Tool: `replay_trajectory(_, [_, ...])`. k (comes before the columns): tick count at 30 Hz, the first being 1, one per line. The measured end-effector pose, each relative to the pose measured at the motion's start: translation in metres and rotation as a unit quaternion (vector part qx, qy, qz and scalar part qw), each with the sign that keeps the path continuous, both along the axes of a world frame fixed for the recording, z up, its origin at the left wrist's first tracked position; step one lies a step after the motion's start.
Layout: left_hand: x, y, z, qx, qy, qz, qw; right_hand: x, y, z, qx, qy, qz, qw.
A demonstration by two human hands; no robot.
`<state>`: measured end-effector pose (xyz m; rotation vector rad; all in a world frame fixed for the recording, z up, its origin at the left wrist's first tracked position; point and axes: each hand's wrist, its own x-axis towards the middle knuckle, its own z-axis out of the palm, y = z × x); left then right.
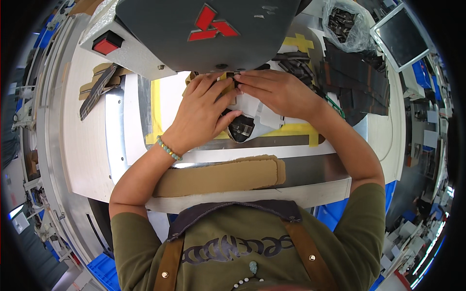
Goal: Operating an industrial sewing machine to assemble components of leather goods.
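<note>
Card strips: tan card strips (221, 178) laid along near edge of surface (87, 165); could be nudged off if brushed by a forearm.
Bracelet: beaded bracelet (168, 149) worn on L wrist; could be snagged if wrist is slid over the yellow tape (313, 139).
Holder: dark shiny metal parts (241, 128) kept in a small white holder just beside L thumb; might be tipped or spilled if knocked by that thumb.
L hand: L hand (201, 103) arched, fingers bent, thumb spread apart; tips brought in under machine front. Pinch can't be told.
R hand: R hand (286, 93) laid flat-ish, fingers pressed together, tips met near L fingertips; grip can't be told.
Workpc: small dark piece (236, 82) set at fingertips, mostly hidden; could be skewed if pushed unevenly by the 2 hands.
Machine: grey machine head (208, 39) hung right over fingertips; fingers could be nipped if it's triggered w/ hands in. Working tip hidden.
Straps: dark straps (297, 68) heaped near R hand; could be dragged in if caught by R knuckles.
</note>
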<state>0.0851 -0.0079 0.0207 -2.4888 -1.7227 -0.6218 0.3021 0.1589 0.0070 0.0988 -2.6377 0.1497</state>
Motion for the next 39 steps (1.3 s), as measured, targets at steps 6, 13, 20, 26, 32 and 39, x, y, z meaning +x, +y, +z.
replay_trajectory(6, [-0.002,0.002,-0.002,0.0,-0.027,0.009,1.0,0.001,0.001,0.003,-0.021,-0.006,-0.005,1.0])
replay_trajectory(13, [-0.001,0.004,0.001,-0.019,0.0,0.003,1.0,0.001,0.003,-0.003,-0.025,0.011,0.003,1.0])
replay_trajectory(20, [-0.003,0.003,0.002,-0.025,0.008,-0.01,1.0,0.002,-0.001,-0.004,-0.024,0.01,-0.012,1.0])
replay_trajectory(26, [-0.005,-0.001,0.006,-0.023,0.012,0.002,1.0,0.0,0.001,-0.001,-0.04,0.016,-0.009,0.999])
replay_trajectory(32, [-0.012,-0.01,0.013,-0.015,0.061,0.031,0.998,0.0,0.002,0.001,-0.039,0.003,-0.011,0.999])
replay_trajectory(39, [-0.015,-0.015,0.009,-0.025,0.046,0.021,0.998,-0.001,0.0,0.006,-0.04,-0.022,-0.016,0.999])
